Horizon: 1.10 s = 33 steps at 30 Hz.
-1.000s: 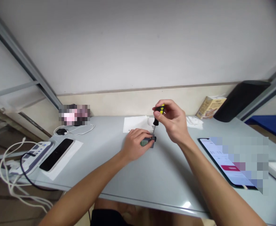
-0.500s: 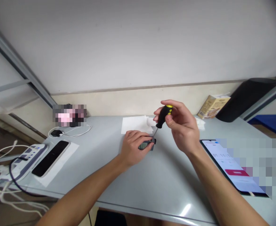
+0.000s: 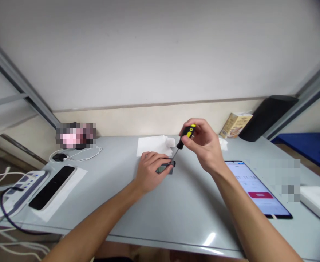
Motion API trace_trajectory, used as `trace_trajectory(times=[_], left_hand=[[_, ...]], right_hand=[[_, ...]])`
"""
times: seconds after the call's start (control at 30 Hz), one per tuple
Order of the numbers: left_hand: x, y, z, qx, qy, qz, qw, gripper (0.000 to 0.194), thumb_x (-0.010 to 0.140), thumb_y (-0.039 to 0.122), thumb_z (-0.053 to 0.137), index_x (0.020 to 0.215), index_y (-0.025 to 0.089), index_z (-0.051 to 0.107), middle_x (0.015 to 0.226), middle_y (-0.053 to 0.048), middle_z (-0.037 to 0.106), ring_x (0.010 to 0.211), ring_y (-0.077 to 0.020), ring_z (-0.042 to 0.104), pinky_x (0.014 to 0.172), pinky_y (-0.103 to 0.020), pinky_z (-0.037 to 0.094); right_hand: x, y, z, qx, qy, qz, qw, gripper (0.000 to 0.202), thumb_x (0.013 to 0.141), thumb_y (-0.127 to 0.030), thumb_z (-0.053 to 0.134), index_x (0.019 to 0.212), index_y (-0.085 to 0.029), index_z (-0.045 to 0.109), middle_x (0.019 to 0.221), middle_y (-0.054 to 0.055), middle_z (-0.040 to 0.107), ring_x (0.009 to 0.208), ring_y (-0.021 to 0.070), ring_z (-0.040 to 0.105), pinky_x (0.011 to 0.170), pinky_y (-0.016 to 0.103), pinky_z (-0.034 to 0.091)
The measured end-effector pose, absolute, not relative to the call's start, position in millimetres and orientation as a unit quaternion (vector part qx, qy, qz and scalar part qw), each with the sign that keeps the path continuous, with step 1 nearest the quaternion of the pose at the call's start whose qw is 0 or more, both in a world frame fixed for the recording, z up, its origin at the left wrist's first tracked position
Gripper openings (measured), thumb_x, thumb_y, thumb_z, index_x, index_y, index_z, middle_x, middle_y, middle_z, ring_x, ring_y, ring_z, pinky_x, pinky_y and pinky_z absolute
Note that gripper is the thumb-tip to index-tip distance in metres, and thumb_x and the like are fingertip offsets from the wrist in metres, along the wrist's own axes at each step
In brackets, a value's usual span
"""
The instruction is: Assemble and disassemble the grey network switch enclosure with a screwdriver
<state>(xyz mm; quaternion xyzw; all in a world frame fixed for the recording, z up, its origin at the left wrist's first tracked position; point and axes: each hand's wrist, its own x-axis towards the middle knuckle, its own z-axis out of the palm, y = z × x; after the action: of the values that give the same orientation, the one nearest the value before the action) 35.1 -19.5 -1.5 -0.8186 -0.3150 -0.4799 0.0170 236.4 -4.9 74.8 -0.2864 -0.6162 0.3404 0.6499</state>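
Note:
My left hand [image 3: 150, 173] grips a small dark device [image 3: 161, 169] with a greenish screen, low over the middle of the grey table [image 3: 160, 214]. Above and to the right, my right hand [image 3: 203, 145] has its fingers closed around the black and yellow handle of a screwdriver [image 3: 186, 134]. The shaft slants down to the left, and its tip meets the device beside my left fingertips. Exactly where the tip rests is too small to make out. Behind the device lie white paper [image 3: 151, 145] and a small white object [image 3: 170, 142].
A black phone [image 3: 53, 187] and a power strip [image 3: 26, 189] with cables are at left. At right lies a lit tablet or phone [image 3: 260, 194], near a white object [image 3: 319, 203]. A yellowish box [image 3: 235, 124] and a black cylinder [image 3: 267, 118] stand at the back right.
The view has shifted slightly to the right. My right fingers have changed their hold on the screwdriver handle, which has turned. My left hand keeps its hold on the device.

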Motion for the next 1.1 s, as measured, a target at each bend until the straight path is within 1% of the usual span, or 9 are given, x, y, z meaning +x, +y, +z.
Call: trace_trajectory(times=[0.07,0.2,0.3,0.37,0.5,0.7,0.83,0.93,1.1], left_hand=[[34.2,-18.9,-1.7,-0.819,-0.316,-0.479,0.011,0.003,0.099,0.027,0.074,0.099,0.024,0.073,0.103,0.001,0.082,0.093,-0.0182,0.074,0.089,-0.04,0.047],[32.1,-17.5,-1.3,-0.827,-0.309,-0.47,0.008,0.006,0.101,0.03,0.071,0.1,0.024,0.074,0.104,0.0,0.082,0.093,-0.0182,0.074,0.089,-0.04,0.047],[31.3,-16.5,-1.5,-0.829,-0.312,-0.464,0.011,0.008,0.102,0.031,0.07,0.1,0.025,0.075,0.104,0.0,0.082,0.094,-0.0184,0.074,0.089,-0.04,0.047],[30.9,-15.9,-2.0,-0.829,-0.316,-0.462,0.013,0.009,0.102,0.032,0.07,0.1,0.025,0.075,0.104,-0.001,0.082,0.093,-0.0185,0.074,0.09,-0.04,0.047],[30.0,-15.3,-2.7,-0.832,-0.305,-0.463,0.02,0.01,0.1,0.033,0.073,0.104,0.024,0.074,0.105,0.0,0.082,0.093,-0.0178,0.073,0.09,-0.039,0.046],[29.6,-17.6,-0.9,-0.834,-0.328,-0.445,0.003,0.014,0.102,0.037,0.071,0.105,0.024,0.074,0.106,-0.001,0.082,0.095,-0.0182,0.073,0.092,-0.038,0.046],[30.3,-18.6,-0.1,-0.831,-0.325,-0.452,-0.009,0.011,0.102,0.033,0.07,0.105,0.023,0.074,0.105,-0.001,0.082,0.096,-0.0181,0.073,0.091,-0.038,0.046],[32.4,-20.5,-0.4,-0.823,-0.338,-0.456,-0.023,0.011,0.103,0.032,0.069,0.1,0.023,0.074,0.105,-0.002,0.082,0.097,-0.0187,0.074,0.09,-0.038,0.046],[36.3,-26.9,1.6,-0.804,-0.378,-0.456,-0.056,0.012,0.103,0.03,0.068,0.095,0.025,0.074,0.107,-0.001,0.081,0.103,-0.0199,0.073,0.092,-0.039,0.046]], right_hand=[[236.3,-3.3,73.6,-0.29,-0.609,0.333,0.659,0.033,0.084,-0.041,0.084,0.11,-0.03,0.067,0.097,0.002,0.068,0.09,0.0211,0.069,0.083,0.039,0.06],[237.3,-0.7,72.0,-0.258,-0.605,0.404,0.636,0.033,0.094,-0.045,0.072,0.123,-0.032,0.063,0.103,0.003,0.069,0.092,0.021,0.07,0.084,0.041,0.061],[237.7,-0.2,72.5,-0.277,-0.608,0.38,0.639,0.037,0.085,-0.039,0.083,0.114,-0.031,0.061,0.097,0.0,0.065,0.088,0.0187,0.068,0.075,0.035,0.061],[237.8,-0.6,73.8,-0.276,-0.611,0.372,0.642,0.038,0.082,-0.035,0.086,0.11,-0.029,0.061,0.094,0.0,0.066,0.084,0.0176,0.068,0.074,0.034,0.061],[237.4,-2.2,76.8,-0.249,-0.615,0.378,0.646,0.034,0.086,-0.034,0.082,0.113,-0.027,0.063,0.1,0.002,0.069,0.082,0.0182,0.071,0.078,0.039,0.062],[235.6,-3.8,77.3,-0.253,-0.61,0.359,0.66,0.032,0.088,-0.031,0.08,0.117,-0.029,0.067,0.099,0.002,0.067,0.081,0.0174,0.069,0.076,0.038,0.063],[233.2,-3.6,76.3,-0.253,-0.606,0.352,0.667,0.032,0.088,-0.033,0.081,0.117,-0.03,0.067,0.1,0.002,0.067,0.082,0.018,0.069,0.075,0.039,0.064],[232.5,-1.0,73.2,-0.255,-0.592,0.354,0.678,0.036,0.085,-0.035,0.083,0.117,-0.031,0.066,0.099,0.002,0.067,0.082,0.0185,0.07,0.074,0.039,0.065],[237.0,7.3,65.4,-0.278,-0.498,0.353,0.742,0.039,0.083,-0.033,0.085,0.115,-0.033,0.064,0.101,0.0,0.066,0.082,0.0166,0.071,0.078,0.037,0.066]])
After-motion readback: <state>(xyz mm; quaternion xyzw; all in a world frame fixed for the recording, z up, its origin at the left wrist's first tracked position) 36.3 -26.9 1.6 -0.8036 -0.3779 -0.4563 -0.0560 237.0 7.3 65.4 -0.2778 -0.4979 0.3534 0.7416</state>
